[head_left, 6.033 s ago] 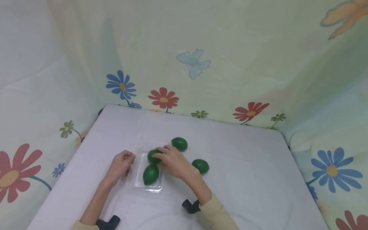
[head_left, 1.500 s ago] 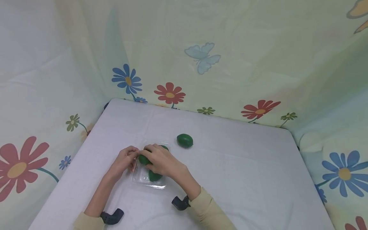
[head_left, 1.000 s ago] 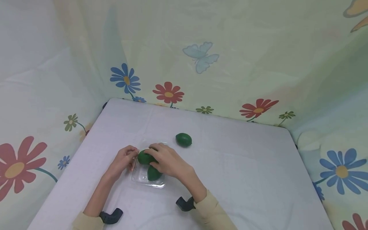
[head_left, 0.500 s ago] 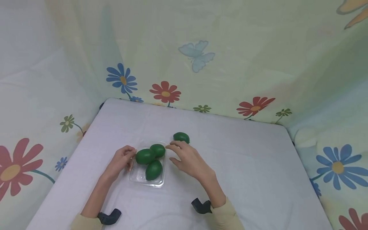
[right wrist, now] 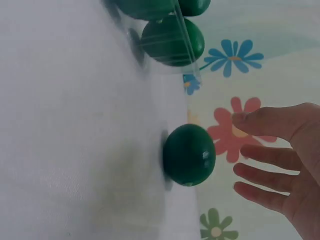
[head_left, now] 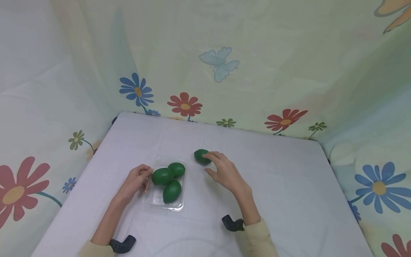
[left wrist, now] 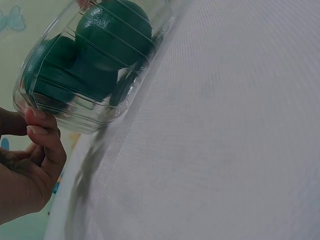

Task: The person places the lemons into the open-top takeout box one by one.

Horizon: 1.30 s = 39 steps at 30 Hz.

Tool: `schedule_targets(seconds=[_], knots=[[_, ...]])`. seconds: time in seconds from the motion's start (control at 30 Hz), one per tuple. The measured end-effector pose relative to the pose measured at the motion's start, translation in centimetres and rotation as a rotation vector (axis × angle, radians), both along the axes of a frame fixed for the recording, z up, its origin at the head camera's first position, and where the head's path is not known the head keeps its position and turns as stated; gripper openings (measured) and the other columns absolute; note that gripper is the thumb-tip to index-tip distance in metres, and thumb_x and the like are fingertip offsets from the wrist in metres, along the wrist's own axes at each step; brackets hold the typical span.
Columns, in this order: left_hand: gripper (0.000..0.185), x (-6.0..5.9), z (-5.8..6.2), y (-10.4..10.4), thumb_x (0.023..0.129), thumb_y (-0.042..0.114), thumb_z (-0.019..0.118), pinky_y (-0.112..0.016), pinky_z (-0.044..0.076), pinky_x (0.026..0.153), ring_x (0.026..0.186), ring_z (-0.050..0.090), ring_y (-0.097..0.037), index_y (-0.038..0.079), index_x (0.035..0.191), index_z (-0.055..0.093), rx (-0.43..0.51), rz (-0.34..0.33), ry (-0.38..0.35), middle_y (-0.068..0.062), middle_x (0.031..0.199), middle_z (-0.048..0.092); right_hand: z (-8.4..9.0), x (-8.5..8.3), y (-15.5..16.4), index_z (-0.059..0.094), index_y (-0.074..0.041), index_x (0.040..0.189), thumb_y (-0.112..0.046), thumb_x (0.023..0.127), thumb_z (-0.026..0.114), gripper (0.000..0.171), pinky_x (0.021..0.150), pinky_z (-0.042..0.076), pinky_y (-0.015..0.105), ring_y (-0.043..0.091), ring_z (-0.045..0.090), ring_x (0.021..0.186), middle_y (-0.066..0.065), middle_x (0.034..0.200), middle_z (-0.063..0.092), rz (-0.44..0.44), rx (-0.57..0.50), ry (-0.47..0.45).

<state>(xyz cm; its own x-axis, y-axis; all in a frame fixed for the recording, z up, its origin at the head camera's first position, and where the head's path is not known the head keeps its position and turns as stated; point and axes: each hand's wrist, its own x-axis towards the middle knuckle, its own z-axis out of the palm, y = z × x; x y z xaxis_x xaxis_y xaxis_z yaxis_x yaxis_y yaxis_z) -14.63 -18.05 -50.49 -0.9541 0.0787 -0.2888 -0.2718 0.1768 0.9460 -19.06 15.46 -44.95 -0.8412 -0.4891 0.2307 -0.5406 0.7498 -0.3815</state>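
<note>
Three green limes, a left one (head_left: 162,176), a back one (head_left: 176,170) and a front one (head_left: 172,192), lie in a clear plastic container (head_left: 155,197) left of centre. My left hand (head_left: 135,180) pinches the container's left rim; in the left wrist view its thumb and fingertips meet at the clear edge (left wrist: 82,122). A single lime (head_left: 199,156) rests on the table behind and right of the container. Over its right side reaches my right hand (head_left: 226,173), fingers spread. The right wrist view has that hand (right wrist: 300,165) apart from the lime (right wrist: 189,155), holding nothing.
A white cloth covers the table (head_left: 282,192). Behind it and at both sides hangs a curtain (head_left: 257,71) printed with flowers and butterflies. Dark wrist devices, the left one (head_left: 123,244) and the right one (head_left: 232,223), sit near the beige sleeves.
A third lime, earlier on the table at right, is now in the container. My right hand has let go of it and moved right, to the lone lime. My left hand stays at the rim.
</note>
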Motion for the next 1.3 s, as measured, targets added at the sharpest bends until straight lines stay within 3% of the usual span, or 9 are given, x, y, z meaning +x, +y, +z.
schedule_targets(seconds=[0.17,0.4,0.57,1.0,1.3], knots=[[0.032,-0.1,-0.1,0.0,0.107,0.021,0.052,-0.026,0.047,0.048,0.051,0.051,-0.013,-0.007,0.122,0.052,0.005,0.000,0.008,-0.010,0.077,0.062,-1.1,-1.4,0.3,0.064,-0.010,0.134,-0.012,0.088,0.083,0.050,0.102,0.054,0.049,0.035,0.058,0.130,0.014,0.141,0.059,-0.031,-0.025,-0.022],[0.032,0.0,-0.3,0.0,0.107,0.022,0.052,-0.026,0.046,0.048,0.051,0.051,-0.014,-0.007,0.121,0.053,0.010,0.000,0.010,-0.010,0.076,0.061,-3.1,-3.5,-0.6,0.053,-0.015,0.147,-0.021,0.087,0.085,0.068,0.105,0.050,0.057,0.040,0.049,0.139,0.018,0.152,0.049,-0.054,-0.020,-0.119],[0.032,0.0,-0.4,0.0,0.107,0.022,0.052,-0.026,0.046,0.048,0.050,0.050,-0.013,-0.007,0.121,0.052,0.021,-0.004,0.009,-0.009,0.074,0.060,-4.1,-4.6,-1.5,0.049,-0.016,0.151,-0.021,0.088,0.084,0.073,0.106,0.050,0.056,0.039,0.050,0.139,0.018,0.152,0.048,-0.064,0.001,-0.145],[0.032,-0.1,-0.5,0.0,0.107,0.022,0.052,-0.026,0.046,0.048,0.050,0.051,-0.014,-0.007,0.120,0.053,0.000,-0.008,0.023,-0.009,0.073,0.060,-5.0,-5.1,-2.2,0.054,-0.014,0.146,-0.013,0.091,0.080,0.061,0.105,0.051,0.053,0.037,0.057,0.130,0.017,0.143,0.056,-0.101,0.003,-0.170],[0.030,-0.1,-0.4,0.1,0.107,0.021,0.051,-0.026,0.045,0.048,0.050,0.050,-0.014,-0.006,0.120,0.054,-0.013,-0.001,0.029,-0.008,0.072,0.060,-4.6,-4.5,-2.4,0.054,-0.015,0.146,-0.012,0.090,0.080,0.061,0.106,0.051,0.053,0.035,0.057,0.131,0.015,0.143,0.056,-0.087,-0.018,-0.165]])
